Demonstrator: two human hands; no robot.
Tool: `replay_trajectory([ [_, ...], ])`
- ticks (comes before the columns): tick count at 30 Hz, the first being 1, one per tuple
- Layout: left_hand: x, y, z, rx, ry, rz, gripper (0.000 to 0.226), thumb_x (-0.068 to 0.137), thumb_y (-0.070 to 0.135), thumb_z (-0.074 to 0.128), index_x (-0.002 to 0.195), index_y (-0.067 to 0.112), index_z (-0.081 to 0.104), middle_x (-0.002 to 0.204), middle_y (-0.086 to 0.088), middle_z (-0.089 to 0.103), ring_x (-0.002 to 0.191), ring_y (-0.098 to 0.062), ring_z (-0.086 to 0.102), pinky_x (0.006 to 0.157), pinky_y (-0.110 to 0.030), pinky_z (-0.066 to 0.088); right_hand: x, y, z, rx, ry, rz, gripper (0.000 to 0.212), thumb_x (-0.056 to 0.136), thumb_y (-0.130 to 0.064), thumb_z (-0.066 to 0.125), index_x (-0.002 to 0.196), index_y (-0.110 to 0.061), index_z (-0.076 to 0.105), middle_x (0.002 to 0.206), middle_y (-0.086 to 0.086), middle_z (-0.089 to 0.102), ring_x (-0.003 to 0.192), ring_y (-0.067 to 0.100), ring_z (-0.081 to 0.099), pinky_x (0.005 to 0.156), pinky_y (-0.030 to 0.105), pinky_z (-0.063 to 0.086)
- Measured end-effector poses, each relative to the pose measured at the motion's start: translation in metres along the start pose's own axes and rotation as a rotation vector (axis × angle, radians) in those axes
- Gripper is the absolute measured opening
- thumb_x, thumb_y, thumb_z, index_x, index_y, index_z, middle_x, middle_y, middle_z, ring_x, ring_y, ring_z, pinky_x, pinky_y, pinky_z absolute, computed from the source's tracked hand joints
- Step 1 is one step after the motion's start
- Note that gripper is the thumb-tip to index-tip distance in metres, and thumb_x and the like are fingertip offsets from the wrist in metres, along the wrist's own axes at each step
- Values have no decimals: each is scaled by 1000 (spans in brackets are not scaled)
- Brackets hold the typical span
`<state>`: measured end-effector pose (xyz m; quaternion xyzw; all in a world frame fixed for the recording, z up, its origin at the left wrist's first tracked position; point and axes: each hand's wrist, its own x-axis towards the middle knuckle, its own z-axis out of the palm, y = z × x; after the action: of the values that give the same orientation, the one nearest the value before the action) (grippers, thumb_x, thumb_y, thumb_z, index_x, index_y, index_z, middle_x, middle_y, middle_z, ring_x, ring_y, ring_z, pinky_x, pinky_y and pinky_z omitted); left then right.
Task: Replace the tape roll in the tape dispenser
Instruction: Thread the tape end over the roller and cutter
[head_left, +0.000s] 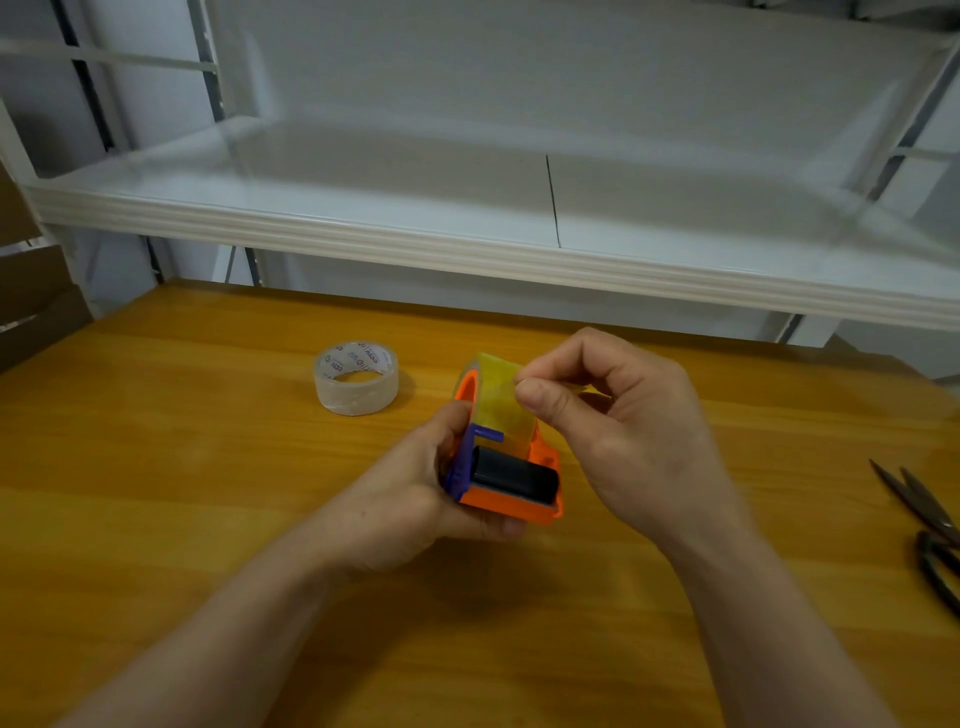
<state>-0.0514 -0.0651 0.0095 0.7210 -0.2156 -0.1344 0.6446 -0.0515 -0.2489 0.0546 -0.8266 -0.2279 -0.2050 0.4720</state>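
- Wooden table (208, 519), orange-brown and grained, fills the near half of the view; both bare forearms reach in over it from the bottom edge.
- Left hand (410, 499) comes in from the lower left and grips the dispenser (519, 506) from its left side. The palm and thumb lie against the purple side plate, and fingertips wrap underneath, showing below its near edge.
- The dispenser is orange and held just above the table, near end toward the camera, with a black roller (514, 475) lying across that end.
- Yellow roll (498, 405) sits in the dispenser just behind the roller, its band of tape facing up.
- Right hand (618, 415) comes in from the lower right and arches over the dispenser's right side. Thumb and forefinger pinch at the tape on the top of the yellow roll; the other fingers are curled into the palm and cover the roll's right flank.
- Clear roll (357, 378) lies flat on the table to the far left of the dispenser, apart from both hands, printed core showing.
- Scissors (930, 525) lie on the table well to the right of the dispenser, partly cut off by the frame edge.
- White shelf (467, 244) hangs beyond the dispenser, above the table's far edge.
- Brown boxes (31, 291) stand far left of the dispenser, at the frame edge.
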Motion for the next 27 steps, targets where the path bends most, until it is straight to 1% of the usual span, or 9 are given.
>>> replay_trajectory([
  [3, 0, 2, -1, 7, -9, 15, 77, 74, -8, 77, 136, 25, 44, 99, 14, 77, 99, -8, 73, 83, -21, 54, 0, 0, 1, 23, -4, 0, 8, 89, -15, 71, 85, -21, 68, 85, -8, 68, 86, 12, 66, 73, 31, 57],
  [7, -1, 3, -3, 10, -26, 21, 80, 76, -8, 77, 142, 18, 39, 100, 12, 76, 99, -9, 72, 83, -21, 54, 0, -1, 2, 69, 14, 8, 8, 91, -13, 69, 87, -19, 67, 85, -6, 69, 85, 14, 67, 73, 31, 58],
  [11, -1, 3, -4, 29, -19, 35, 68, 76, -9, 78, 131, 19, 49, 102, 9, 76, 101, -12, 72, 84, -22, 54, 0, 0, 1, 144, 67, 30, 6, 93, -11, 67, 90, -16, 67, 89, 0, 72, 88, 18, 69, 77, 37, 58],
  [14, -1, 3, -4, 43, -23, 42, 69, 75, -6, 79, 131, 23, 50, 107, 13, 75, 107, -11, 71, 87, -23, 54, 0, 0, 1, 149, 124, 34, 10, 94, -12, 66, 89, -21, 66, 90, 1, 72, 91, 20, 70, 78, 39, 59],
  [17, -1, 3, -4, 35, -23, 37, 63, 76, -3, 79, 127, 23, 53, 102, 12, 75, 101, -8, 70, 85, -23, 53, 0, 0, 0, 138, 170, 37, 14, 94, -12, 66, 87, -25, 65, 89, 0, 72, 92, 22, 71, 78, 43, 59],
  [19, -2, 3, -4, 25, -27, 26, 58, 77, -4, 78, 123, 22, 55, 99, 11, 74, 98, -9, 70, 84, -23, 53, 0, 0, 1, 127, 186, 40, 16, 94, -12, 66, 86, -26, 65, 89, -1, 72, 92, 22, 71, 77, 46, 59],
  [21, -1, 3, -4, 23, -26, 17, 53, 78, -6, 78, 119, 20, 56, 94, 11, 74, 94, -7, 71, 82, -22, 53, 1, 0, 2, 119, 193, 38, 16, 94, -12, 67, 86, -26, 66, 89, -2, 71, 91, 20, 70, 77, 44, 59],
  [24, -2, 1, -4, -14, -17, 1, 44, 78, -7, 75, 109, 20, 57, 84, 14, 73, 84, -2, 70, 75, -16, 52, 0, -2, 2, 24, 163, 5, 10, 91, -13, 69, 88, -23, 68, 89, -7, 70, 88, 12, 67, 75, 33, 57],
  [27, -2, 1, -3, -35, 4, 8, 36, 79, 3, 76, 102, 25, 59, 81, 19, 71, 80, 3, 68, 71, -11, 50, -2, -3, 3, -85, 126, -51, 8, 89, -16, 72, 87, -23, 70, 88, -11, 69, 87, 9, 66, 71, 28, 56],
])
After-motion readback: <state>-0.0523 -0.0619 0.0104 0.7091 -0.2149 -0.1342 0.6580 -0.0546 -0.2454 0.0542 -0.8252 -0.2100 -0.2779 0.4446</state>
